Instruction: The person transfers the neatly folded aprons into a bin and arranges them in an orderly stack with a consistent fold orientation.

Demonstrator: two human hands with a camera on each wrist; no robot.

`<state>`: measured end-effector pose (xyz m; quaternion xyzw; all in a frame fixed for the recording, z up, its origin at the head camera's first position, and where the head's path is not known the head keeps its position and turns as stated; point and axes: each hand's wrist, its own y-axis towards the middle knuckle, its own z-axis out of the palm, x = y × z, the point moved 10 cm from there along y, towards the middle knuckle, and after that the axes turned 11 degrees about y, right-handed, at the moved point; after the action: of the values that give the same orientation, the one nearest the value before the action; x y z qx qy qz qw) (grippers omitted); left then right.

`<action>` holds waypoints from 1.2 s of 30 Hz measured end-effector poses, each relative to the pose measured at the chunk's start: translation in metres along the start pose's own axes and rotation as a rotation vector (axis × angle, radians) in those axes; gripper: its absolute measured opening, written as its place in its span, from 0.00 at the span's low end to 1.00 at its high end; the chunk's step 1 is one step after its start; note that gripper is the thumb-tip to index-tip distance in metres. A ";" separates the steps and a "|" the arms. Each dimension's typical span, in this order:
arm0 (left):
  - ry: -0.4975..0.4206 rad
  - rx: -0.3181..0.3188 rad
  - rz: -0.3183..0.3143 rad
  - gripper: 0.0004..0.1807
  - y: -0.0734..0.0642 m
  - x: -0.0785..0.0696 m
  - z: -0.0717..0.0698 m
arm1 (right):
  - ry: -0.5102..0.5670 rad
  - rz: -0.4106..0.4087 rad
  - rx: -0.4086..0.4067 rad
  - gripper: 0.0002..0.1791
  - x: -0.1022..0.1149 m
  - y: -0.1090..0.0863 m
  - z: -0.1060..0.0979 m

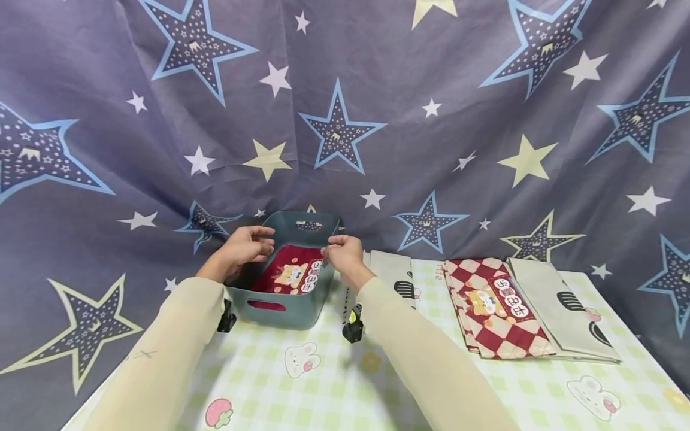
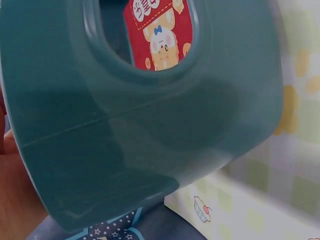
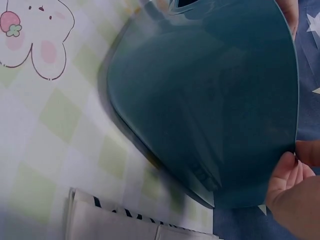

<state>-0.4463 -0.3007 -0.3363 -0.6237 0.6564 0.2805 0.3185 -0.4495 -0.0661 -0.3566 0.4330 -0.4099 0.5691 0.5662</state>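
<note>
A teal plastic basket [image 1: 280, 308] with oval handle holes stands at the left of the table. Inside lies a folded dark red cloth [image 1: 288, 254] with a cartoon dog and white lettering; part of it shows through the handle hole in the left wrist view. My left hand [image 1: 245, 250] is over the basket's left rim, its fingers loosely extended inward above the cloth. At the right rim, my right hand [image 1: 345, 254] pinches the edge between thumb and fingers, as the right wrist view shows [image 3: 295, 192].
A folded pale cloth [image 1: 390, 269] with black stripes lies right of the basket, partly behind my right arm. Farther right are a red-and-cream checked folded cloth [image 1: 493, 317] and another pale one [image 1: 566, 311]. A starry curtain [image 1: 453, 149] hangs behind the table.
</note>
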 end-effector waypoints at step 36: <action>-0.130 0.023 0.188 0.19 -0.031 -0.077 0.058 | -0.205 -0.256 0.099 0.11 0.040 -0.022 -0.057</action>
<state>-0.4103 -0.2091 -0.3133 -0.5362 0.6931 0.3415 0.3397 -0.4283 0.0001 -0.3356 0.5648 -0.3784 0.4647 0.5673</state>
